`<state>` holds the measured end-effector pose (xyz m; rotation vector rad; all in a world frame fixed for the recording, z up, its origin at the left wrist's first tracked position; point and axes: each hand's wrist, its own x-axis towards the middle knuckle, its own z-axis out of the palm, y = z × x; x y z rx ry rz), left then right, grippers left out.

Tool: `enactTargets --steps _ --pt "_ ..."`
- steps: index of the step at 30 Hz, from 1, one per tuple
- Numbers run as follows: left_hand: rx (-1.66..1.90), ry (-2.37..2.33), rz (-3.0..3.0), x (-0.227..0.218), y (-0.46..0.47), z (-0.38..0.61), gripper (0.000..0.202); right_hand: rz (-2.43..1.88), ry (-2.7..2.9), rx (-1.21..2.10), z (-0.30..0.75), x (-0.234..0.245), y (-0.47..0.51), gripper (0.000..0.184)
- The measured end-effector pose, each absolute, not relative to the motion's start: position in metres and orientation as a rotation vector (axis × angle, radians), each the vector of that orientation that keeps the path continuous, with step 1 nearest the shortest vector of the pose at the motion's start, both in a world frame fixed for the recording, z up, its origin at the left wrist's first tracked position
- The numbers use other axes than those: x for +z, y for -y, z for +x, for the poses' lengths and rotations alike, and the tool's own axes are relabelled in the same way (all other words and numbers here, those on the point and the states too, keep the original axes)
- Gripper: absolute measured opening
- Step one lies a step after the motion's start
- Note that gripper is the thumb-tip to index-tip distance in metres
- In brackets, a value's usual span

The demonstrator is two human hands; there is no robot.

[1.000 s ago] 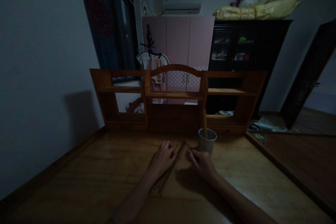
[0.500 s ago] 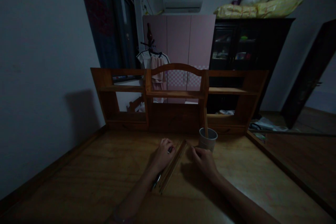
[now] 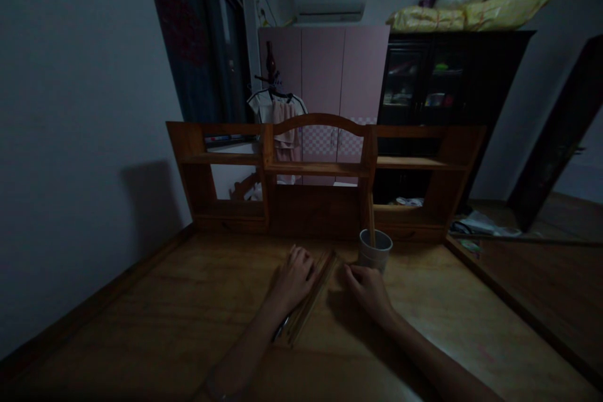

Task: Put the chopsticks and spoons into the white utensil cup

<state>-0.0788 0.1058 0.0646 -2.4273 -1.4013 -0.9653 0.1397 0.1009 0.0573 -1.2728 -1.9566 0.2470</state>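
Observation:
A bundle of long wooden sticks (image 3: pixel 306 311), perhaps chopsticks, lies diagonally on the wooden desk (image 3: pixel 164 320). My left hand (image 3: pixel 292 282) rests on the bundle's upper part with its fingers curled over it. My right hand (image 3: pixel 366 286) sits just right of the bundle's far end, fingers bent toward the sticks; the dim light hides whether it grips one. A pale cup (image 3: pixel 374 251) stands right behind my right hand, with an upright stick (image 3: pixel 371 223) in it.
A wooden shelf unit (image 3: pixel 325 169) stands along the desk's back edge. A raised rim (image 3: pixel 513 311) borders the desk on both sides. Beyond are a pink wardrobe (image 3: pixel 325 75), a dark glass-fronted cabinet (image 3: pixel 438 88) and hanging clothes (image 3: pixel 280 119). The room is very dim.
My hands have hardly moved; the left fingers shifted a little on the bundle. The camera tilted slightly.

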Motion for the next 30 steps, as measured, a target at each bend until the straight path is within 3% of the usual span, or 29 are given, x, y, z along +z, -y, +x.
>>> enactTargets --steps 6,30 --pt "-0.826 1.302 -2.407 0.07 -0.101 -0.073 0.015 -1.261 1.953 0.253 0.14 0.057 -0.102 0.048" --pt "-0.826 1.37 -2.503 0.059 -0.102 -0.076 0.016 -1.293 1.981 0.223 0.141 0.057 -0.101 0.051"
